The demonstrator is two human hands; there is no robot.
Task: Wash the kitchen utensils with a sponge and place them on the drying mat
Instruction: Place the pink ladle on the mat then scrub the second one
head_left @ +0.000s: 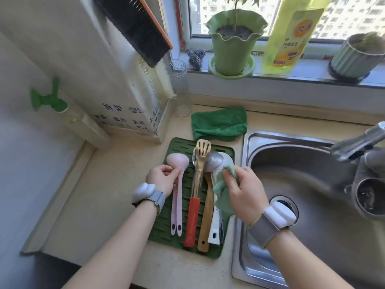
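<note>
A dark green drying mat [166, 232] lies on the counter left of the sink. On it lie a pink ladle [177, 205], red-handled metal tongs [192, 217], a wooden slotted spatula [205, 215] and a metal ladle [216, 160] with a white handle. My left hand [161, 179] pinches the pink ladle's neck just below its bowl. A light green sponge cloth [223, 195] is gripped in my right hand [242, 190], over the metal ladle's neck.
The steel sink [312, 184] with its drain lies right, the faucet [358, 140] over it. A folded green towel [218, 124] lies behind the mat, a glass bottle [181, 88] beside it. Plant pots and a yellow detergent bottle [291, 34] stand on the windowsill.
</note>
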